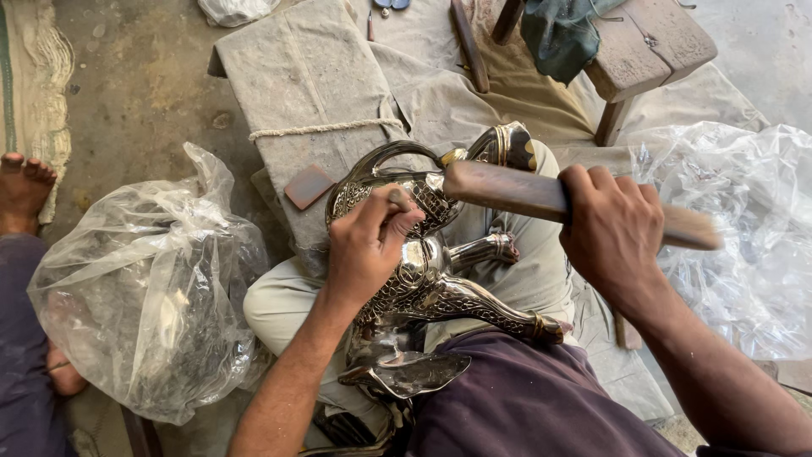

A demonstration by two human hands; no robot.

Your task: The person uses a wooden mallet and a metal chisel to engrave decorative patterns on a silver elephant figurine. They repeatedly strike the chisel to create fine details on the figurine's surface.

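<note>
The person is wearing a dark purple shirt [524, 398] and pale grey-beige trousers [283, 305], the cloth creasing over the knees. Both forearms are showing bare, with no sleeves reaching them. The left hand [364, 254] and right hand [613, 233] are wearing no gloves, rings or watch.

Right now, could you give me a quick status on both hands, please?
Left hand holds punch on metal jug. Right hand grips wooden mallet over it. Plastic bags alongside, nothing blocking.
</note>
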